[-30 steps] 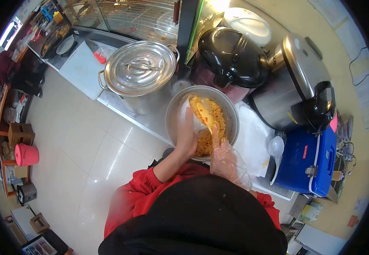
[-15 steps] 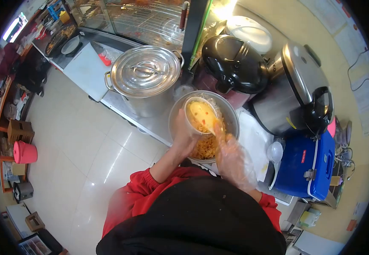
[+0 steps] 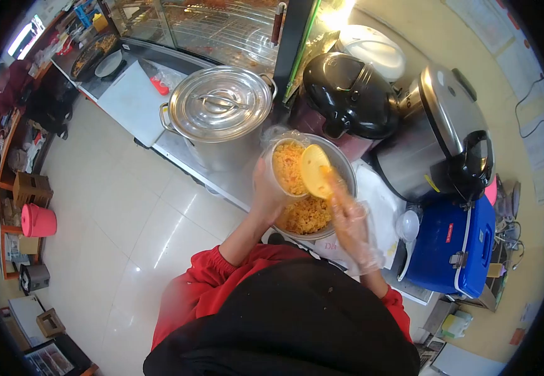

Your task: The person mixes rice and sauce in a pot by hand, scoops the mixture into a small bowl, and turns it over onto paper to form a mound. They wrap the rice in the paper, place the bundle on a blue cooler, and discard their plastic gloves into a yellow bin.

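Observation:
My left hand (image 3: 265, 197) is wrapped round a white cup filled with yellow-orange rice (image 3: 289, 168), tilted over a metal bowl (image 3: 349, 166). More of the same rice (image 3: 306, 217) lies in the bowl below. In a clear plastic glove, my right hand (image 3: 350, 222) grips the handle of a yellow rice paddle (image 3: 314, 168). The paddle's blade overlaps the cup's right edge, and its inner face is turned partly away. Thin clear plastic (image 3: 278, 133) is bunched at the far rim of the bowl.
A lidded steel pot (image 3: 218, 106) stands left of the bowl. Behind and to the right are a black-lidded cooker (image 3: 350, 94), a silver cooker (image 3: 422, 138) and a blue cooler box (image 3: 450, 244). A small clear cup (image 3: 406, 224) sits nearby. A person (image 3: 12, 88) is far left.
The paddle has moved right, off the middle of the cup, uncovering the rice in it. My right hand has shifted right with it; the cup stays nearly in place.

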The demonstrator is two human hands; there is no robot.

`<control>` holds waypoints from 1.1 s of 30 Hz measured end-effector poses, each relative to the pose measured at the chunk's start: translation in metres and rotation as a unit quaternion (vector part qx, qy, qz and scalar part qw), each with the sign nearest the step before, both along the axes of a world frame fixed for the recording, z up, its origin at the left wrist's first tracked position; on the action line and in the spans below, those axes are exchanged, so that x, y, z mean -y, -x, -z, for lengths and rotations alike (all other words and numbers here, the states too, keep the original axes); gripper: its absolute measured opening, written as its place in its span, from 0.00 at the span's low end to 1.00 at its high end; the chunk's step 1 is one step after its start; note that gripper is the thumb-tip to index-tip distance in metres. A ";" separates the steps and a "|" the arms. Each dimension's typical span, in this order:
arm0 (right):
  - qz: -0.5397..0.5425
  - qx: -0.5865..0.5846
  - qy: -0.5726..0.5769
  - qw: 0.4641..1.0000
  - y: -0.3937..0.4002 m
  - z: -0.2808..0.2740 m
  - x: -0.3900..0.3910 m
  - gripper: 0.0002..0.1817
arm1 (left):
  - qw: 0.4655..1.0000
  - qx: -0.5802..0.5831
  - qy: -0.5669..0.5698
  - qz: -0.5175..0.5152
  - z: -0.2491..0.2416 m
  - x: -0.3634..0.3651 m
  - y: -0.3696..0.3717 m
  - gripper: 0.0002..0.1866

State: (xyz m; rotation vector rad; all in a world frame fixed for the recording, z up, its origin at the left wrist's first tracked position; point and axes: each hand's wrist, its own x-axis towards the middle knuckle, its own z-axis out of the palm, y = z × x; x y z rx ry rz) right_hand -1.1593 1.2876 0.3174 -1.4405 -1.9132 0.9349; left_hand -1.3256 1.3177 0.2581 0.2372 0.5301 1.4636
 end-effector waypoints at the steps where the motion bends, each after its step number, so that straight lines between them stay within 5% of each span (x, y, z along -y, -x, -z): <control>1: -0.025 0.015 0.013 0.999 0.005 0.005 0.003 0.21 | 1.000 -0.021 -0.018 -0.005 0.001 0.000 0.000 0.18; 7: -0.055 0.006 -0.023 0.998 0.018 0.021 0.003 0.18 | 0.982 -0.173 -0.055 -0.057 0.023 0.002 0.000 0.17; 10: -0.106 0.174 0.065 0.977 0.014 0.010 -0.003 0.19 | 0.952 -0.290 -0.087 -0.040 0.026 0.001 0.000 0.18; 13: -0.156 0.148 0.077 0.974 0.002 0.013 -0.015 0.19 | 0.942 -0.318 -0.109 -0.007 0.026 -0.001 0.002 0.19; 19: -0.089 -0.021 0.101 0.991 -0.028 -0.017 -0.035 0.19 | 0.994 -0.110 0.005 -0.011 0.007 -0.010 0.006 0.21; 25: -0.120 0.002 0.044 0.992 0.012 0.015 -0.027 0.20 | 0.894 -0.428 -0.112 -0.077 0.015 -0.011 0.012 0.23; 29: -0.177 0.083 0.067 0.978 0.005 0.003 -0.034 0.20 | 0.871 -0.471 -0.128 -0.054 0.013 -0.014 0.014 0.22; 33: -0.212 0.051 0.088 0.972 -0.018 -0.022 -0.052 0.21 | 0.965 -0.256 -0.041 -0.034 0.012 -0.021 0.014 0.19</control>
